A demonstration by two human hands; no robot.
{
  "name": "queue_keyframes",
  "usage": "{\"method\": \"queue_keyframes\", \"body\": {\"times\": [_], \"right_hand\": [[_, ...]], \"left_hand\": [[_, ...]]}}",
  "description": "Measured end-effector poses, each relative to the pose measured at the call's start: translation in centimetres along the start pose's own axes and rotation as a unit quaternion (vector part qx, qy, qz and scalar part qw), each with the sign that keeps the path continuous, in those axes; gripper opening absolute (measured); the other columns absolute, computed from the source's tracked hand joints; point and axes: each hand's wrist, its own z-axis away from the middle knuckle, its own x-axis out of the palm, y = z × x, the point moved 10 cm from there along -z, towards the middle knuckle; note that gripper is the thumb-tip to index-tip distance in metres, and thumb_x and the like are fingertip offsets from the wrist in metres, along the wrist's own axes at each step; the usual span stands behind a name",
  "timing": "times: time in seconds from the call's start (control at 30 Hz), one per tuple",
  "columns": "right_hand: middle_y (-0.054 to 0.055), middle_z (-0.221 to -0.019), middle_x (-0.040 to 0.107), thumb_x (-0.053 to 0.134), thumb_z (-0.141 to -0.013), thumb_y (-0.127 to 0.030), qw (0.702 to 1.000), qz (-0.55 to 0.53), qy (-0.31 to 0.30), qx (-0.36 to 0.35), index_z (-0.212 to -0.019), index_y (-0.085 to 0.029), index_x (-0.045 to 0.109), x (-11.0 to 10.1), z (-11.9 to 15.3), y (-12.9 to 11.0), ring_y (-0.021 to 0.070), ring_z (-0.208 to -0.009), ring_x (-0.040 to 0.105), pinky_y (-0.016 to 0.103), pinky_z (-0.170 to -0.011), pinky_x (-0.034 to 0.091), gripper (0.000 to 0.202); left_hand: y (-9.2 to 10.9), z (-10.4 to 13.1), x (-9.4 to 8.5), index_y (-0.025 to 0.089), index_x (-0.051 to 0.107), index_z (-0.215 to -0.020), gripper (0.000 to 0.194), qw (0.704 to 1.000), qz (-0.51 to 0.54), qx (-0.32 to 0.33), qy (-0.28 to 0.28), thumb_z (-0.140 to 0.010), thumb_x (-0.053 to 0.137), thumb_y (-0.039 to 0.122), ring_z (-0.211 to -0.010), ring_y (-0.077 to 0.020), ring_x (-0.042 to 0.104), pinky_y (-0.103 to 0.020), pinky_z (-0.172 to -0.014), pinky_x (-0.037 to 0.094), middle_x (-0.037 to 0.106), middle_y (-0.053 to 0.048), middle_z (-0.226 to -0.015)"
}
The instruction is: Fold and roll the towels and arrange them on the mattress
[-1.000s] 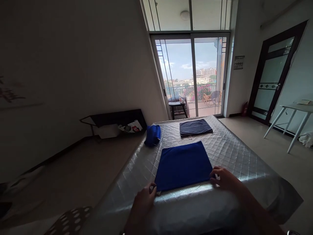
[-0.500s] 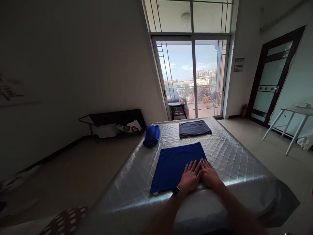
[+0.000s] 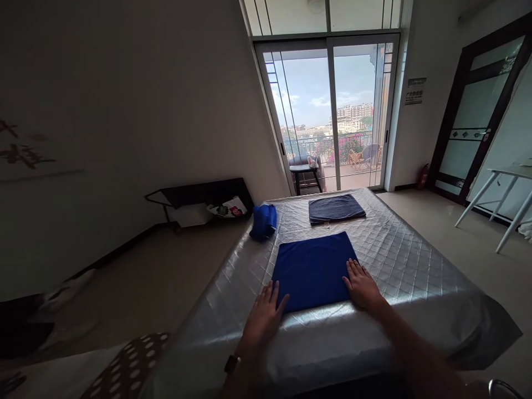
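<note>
A blue cloth [image 3: 313,269] lies flat as a rough rectangle on the silvery quilted cover [image 3: 399,271]. My left hand [image 3: 264,318] rests at its near left corner, fingers spread, a dark watch on the wrist. At the cloth's right edge my right hand [image 3: 361,282] lies flat with its fingers apart. Neither hand grips anything. Beyond the blue cloth is a folded dark grey-blue cloth [image 3: 336,209]. A bunched blue bundle [image 3: 264,221] sits near the cover's left edge.
Against the left wall stands a low black rack [image 3: 203,194] with a white bag [image 3: 228,208]. Glass sliding doors [image 3: 332,111] are at the back. On the right are a dark-framed door [image 3: 477,111] and a white-legged table [image 3: 509,191]. Brown polka-dot fabric [image 3: 128,366] shows at lower left.
My left hand has moved left from beside my right hand to the cloth's near left corner. My right hand has moved slightly right. The cloth's near edge looks straighter, and the view has shifted.
</note>
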Motion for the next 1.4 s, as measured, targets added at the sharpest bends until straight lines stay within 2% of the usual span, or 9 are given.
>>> {"method": "queue_keyframes", "body": {"times": [0.17,0.37,0.53,0.63,0.77,0.9,1.07,1.3,1.4], "right_hand": [[0.014,-0.164,0.021,0.021,-0.104,-0.044,0.998,0.04,-0.05,-0.006,-0.158,-0.005,0.026,-0.9,-0.7,0.0,0.0214,-0.154,0.015,0.04,-0.125,0.011,0.067],[0.014,-0.164,0.022,0.019,-0.105,-0.043,0.998,0.04,-0.033,-0.025,-0.159,-0.006,0.025,-4.2,-6.0,-1.1,0.0203,-0.154,0.015,0.038,-0.124,0.013,0.066],[0.014,-0.165,0.022,0.02,-0.105,-0.042,0.999,0.027,-0.013,0.011,-0.159,-0.003,0.024,-2.1,-9.1,-0.4,0.0211,-0.154,0.016,0.039,-0.125,0.013,0.066],[0.015,-0.164,0.025,0.021,-0.105,-0.043,1.0,0.026,0.0,0.016,-0.158,-0.003,0.024,-0.8,-9.3,0.1,0.0207,-0.154,0.017,0.039,-0.125,0.011,0.067],[0.014,-0.164,0.026,0.02,-0.104,-0.038,0.999,0.034,-0.003,0.011,-0.159,-0.005,0.024,-0.7,-9.0,0.7,0.0199,-0.154,0.016,0.037,-0.124,0.013,0.064],[0.014,-0.164,0.022,0.025,-0.101,-0.025,0.999,0.043,-0.023,0.02,-0.159,-0.006,0.023,-1.2,-8.7,1.6,0.0192,-0.154,0.016,0.036,-0.124,0.014,0.062],[0.015,-0.164,0.024,0.021,-0.103,-0.032,0.999,0.018,-0.025,0.034,-0.159,-0.004,0.024,-1.8,-8.6,1.9,0.0191,-0.154,0.014,0.039,-0.124,0.014,0.062],[0.014,-0.165,0.02,0.02,-0.104,-0.036,0.998,0.007,-0.042,0.05,-0.16,-0.005,0.021,-1.8,-8.4,1.7,0.0184,-0.155,0.012,0.039,-0.124,0.011,0.064],[0.015,-0.165,0.021,0.02,-0.104,-0.037,0.997,0.025,-0.053,0.057,-0.159,-0.005,0.023,-1.6,-8.9,1.9,0.0203,-0.155,0.014,0.041,-0.124,0.012,0.064]], "left_hand": [[0.9,0.4,-1.2,0.016,0.05,-0.147,0.055,0.998,0.043,-0.037,0.01,-0.105,0.024,0.042,-0.15,-0.0284,0.032,-0.049,-0.118,0.032,0.04,-0.016,-0.159],[0.6,0.8,-2.3,0.009,0.043,-0.151,0.068,0.991,0.093,-0.095,0.019,-0.103,0.022,0.052,-0.148,-0.0256,0.036,-0.042,-0.12,0.032,0.04,-0.017,-0.158],[-0.1,-0.8,-1.4,0.003,0.044,-0.149,0.077,0.985,0.067,-0.154,-0.047,-0.101,0.023,0.059,-0.146,-0.0312,0.038,-0.046,-0.117,0.037,0.04,-0.022,-0.156],[4.1,-4.8,-3.5,0.004,0.047,-0.148,0.071,0.994,0.04,-0.1,-0.034,-0.102,0.026,0.054,-0.145,-0.0326,0.04,-0.047,-0.117,0.036,0.042,-0.022,-0.155],[15.0,-11.7,-6.4,0.013,0.049,-0.149,0.06,0.996,0.078,0.049,-0.013,-0.105,0.024,0.046,-0.146,-0.0265,0.039,-0.043,-0.12,0.033,0.044,-0.013,-0.156],[20.5,-16.5,-5.6,0.016,0.043,-0.153,0.063,0.991,0.111,0.075,-0.023,-0.105,0.017,0.048,-0.15,-0.0249,0.033,-0.045,-0.123,0.027,0.04,-0.01,-0.159],[16.2,-17.7,-2.2,0.016,0.042,-0.154,0.068,0.993,0.111,0.016,-0.022,-0.104,0.017,0.054,-0.149,-0.0295,0.034,-0.051,-0.122,0.025,0.04,-0.014,-0.159],[1.0,-14.8,-0.4,0.006,0.035,-0.155,0.075,0.988,0.073,-0.124,-0.051,-0.103,0.018,0.057,-0.151,-0.0312,0.029,-0.051,-0.122,0.023,0.031,-0.022,-0.161],[-2.6,-13.3,-0.3,0.005,0.034,-0.155,0.073,0.983,0.08,-0.158,-0.041,-0.103,0.018,0.054,-0.152,-0.0293,0.027,-0.049,-0.123,0.023,0.028,-0.021,-0.162]]}}
